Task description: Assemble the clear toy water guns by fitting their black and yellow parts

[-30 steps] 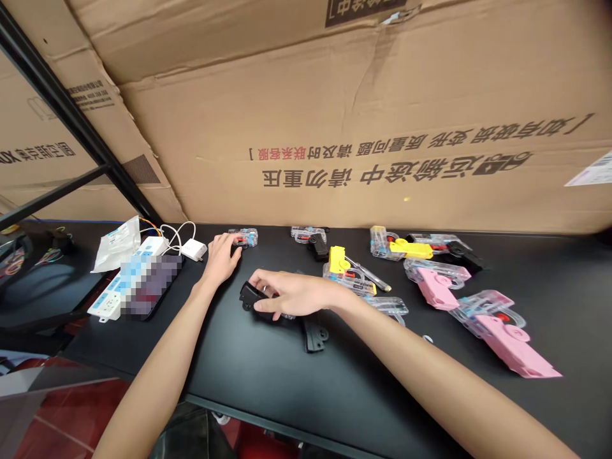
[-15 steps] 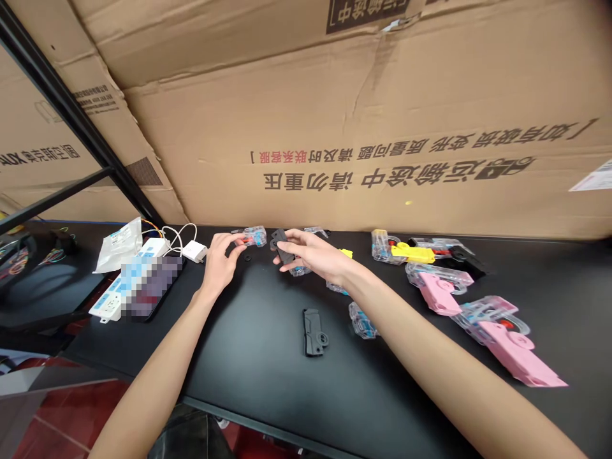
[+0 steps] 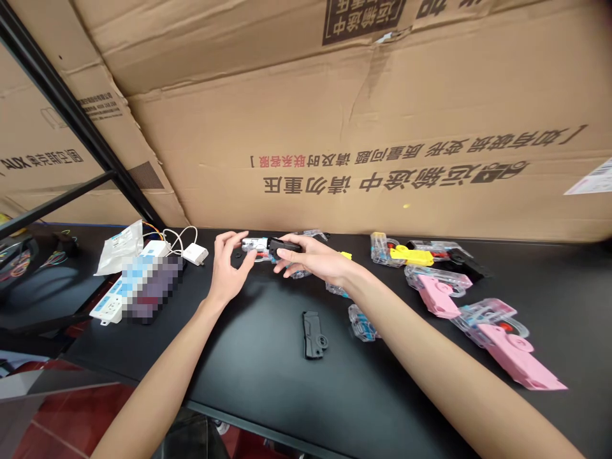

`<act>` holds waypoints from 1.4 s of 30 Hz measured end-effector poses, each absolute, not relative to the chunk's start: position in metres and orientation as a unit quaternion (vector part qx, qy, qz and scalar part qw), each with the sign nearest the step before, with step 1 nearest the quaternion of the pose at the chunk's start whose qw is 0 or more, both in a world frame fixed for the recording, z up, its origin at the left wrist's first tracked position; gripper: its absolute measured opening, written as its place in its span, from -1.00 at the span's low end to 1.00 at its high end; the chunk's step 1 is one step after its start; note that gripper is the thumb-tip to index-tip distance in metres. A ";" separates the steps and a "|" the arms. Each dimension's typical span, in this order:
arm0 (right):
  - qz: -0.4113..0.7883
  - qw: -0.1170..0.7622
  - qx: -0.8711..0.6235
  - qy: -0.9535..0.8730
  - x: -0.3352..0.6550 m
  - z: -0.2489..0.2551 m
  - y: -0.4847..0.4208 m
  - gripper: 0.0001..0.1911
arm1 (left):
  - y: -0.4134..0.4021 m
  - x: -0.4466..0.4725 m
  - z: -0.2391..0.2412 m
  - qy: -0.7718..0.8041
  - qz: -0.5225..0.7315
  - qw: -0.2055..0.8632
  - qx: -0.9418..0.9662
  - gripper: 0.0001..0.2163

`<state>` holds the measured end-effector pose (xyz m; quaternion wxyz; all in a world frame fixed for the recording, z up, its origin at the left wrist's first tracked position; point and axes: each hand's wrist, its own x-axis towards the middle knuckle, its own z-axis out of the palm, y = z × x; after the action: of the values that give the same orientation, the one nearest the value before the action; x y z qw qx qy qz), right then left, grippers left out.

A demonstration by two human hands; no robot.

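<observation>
The right hand (image 3: 308, 256) is half closed and pinches a black plastic grip (image 3: 284, 247) against a clear toy pistol body (image 3: 253, 243). The left hand (image 3: 228, 264) is open just beside it, perhaps not touching. Another black grip (image 3: 314, 335) lies on the black worktop (image 3: 248, 376), before a cardboard carton (image 3: 382, 127).

Right hand (image 3: 313, 258) pinching black plastic toy-gun shell (image 3: 284, 246) against clear plastic toy-gun frame (image 3: 255, 243), left hand (image 3: 228, 271) open just beside it. 1 more matte black shell (image 3: 313, 335) on black table (image 3: 248, 363), pink-and-clear plastic toy parts (image 3: 497, 338) off right.
</observation>
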<state>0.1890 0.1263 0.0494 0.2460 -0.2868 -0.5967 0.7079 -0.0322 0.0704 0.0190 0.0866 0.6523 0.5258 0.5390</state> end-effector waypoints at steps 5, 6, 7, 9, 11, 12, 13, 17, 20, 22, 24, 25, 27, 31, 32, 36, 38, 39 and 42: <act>0.691 0.184 -0.244 -0.655 0.190 0.058 0.121 -0.55 | 0.072 -0.038 0.025 0.537 0.464 0.355 0.609 -0.63; 0.685 0.184 -0.243 -0.661 0.191 0.059 0.121 -0.53 | 0.072 -0.038 0.025 0.534 0.457 0.395 0.591 -0.64; 0.678 0.192 -0.249 -0.664 0.192 0.060 0.123 -0.52 | 0.073 -0.038 0.026 0.531 0.465 0.419 0.571 -0.64; 0.651 0.234 -0.279 -0.666 0.195 0.059 0.127 -0.50 | 0.074 -0.038 0.025 0.517 0.508 0.443 0.528 -0.65; 0.610 0.292 -0.318 -0.664 0.197 0.058 0.133 -0.51 | 0.076 -0.038 0.023 0.498 0.552 0.464 0.482 -0.63; 0.591 0.316 -0.335 -0.663 0.198 0.056 0.135 -0.52 | 0.077 -0.038 0.023 0.488 0.564 0.479 0.464 -0.61; 0.577 0.330 -0.347 -0.662 0.198 0.055 0.137 -0.54 | 0.077 -0.038 0.022 0.477 0.570 0.494 0.450 -0.60; 0.582 0.299 -0.351 -0.669 0.193 0.049 0.136 -0.62 | 0.074 -0.034 0.024 0.423 0.565 0.546 0.451 -0.58; 0.603 0.262 -0.330 -0.678 0.188 0.047 0.132 -0.64 | 0.069 -0.030 0.028 0.405 0.552 0.552 0.476 -0.60; 0.613 0.252 -0.312 -0.681 0.185 0.046 0.128 -0.65 | 0.067 -0.028 0.030 0.402 0.539 0.555 0.489 -0.61; 0.614 0.245 -0.293 -0.691 0.182 0.045 0.126 -0.65 | 0.066 -0.027 0.029 0.398 0.535 0.559 0.493 -0.63; 0.611 0.241 -0.286 -0.698 0.182 0.045 0.125 -0.66 | 0.066 -0.027 0.029 0.396 0.537 0.560 0.491 -0.64; 0.601 0.237 -0.282 -0.709 0.181 0.045 0.124 -0.66 | 0.066 -0.026 0.028 0.391 0.546 0.560 0.484 -0.65; 0.588 0.237 -0.290 -0.717 0.181 0.048 0.123 -0.65 | 0.067 -0.025 0.026 0.395 0.552 0.548 0.488 -0.64; 0.580 0.240 -0.297 -0.720 0.182 0.049 0.123 -0.65 | 0.067 -0.025 0.026 0.403 0.549 0.541 0.494 -0.63; 0.526 0.274 -0.330 -0.735 0.181 0.049 0.123 -0.62 | 0.068 -0.028 0.024 0.434 0.529 0.517 0.515 -0.60; 0.526 0.280 -0.326 -0.733 0.180 0.048 0.123 -0.61 | 0.068 -0.029 0.024 0.438 0.527 0.508 0.522 -0.56; 0.533 0.281 -0.322 -0.730 0.179 0.048 0.122 -0.61 | 0.068 -0.029 0.024 0.440 0.527 0.503 0.525 -0.53; 0.547 0.278 -0.313 -0.725 0.175 0.045 0.120 -0.59 | 0.067 -0.027 0.025 0.442 0.531 0.485 0.536 -0.43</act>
<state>0.1751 0.1205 0.0453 0.2779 -0.3134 -0.7245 0.5473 -0.0267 0.0667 0.0254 0.4854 0.5364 0.4418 0.5306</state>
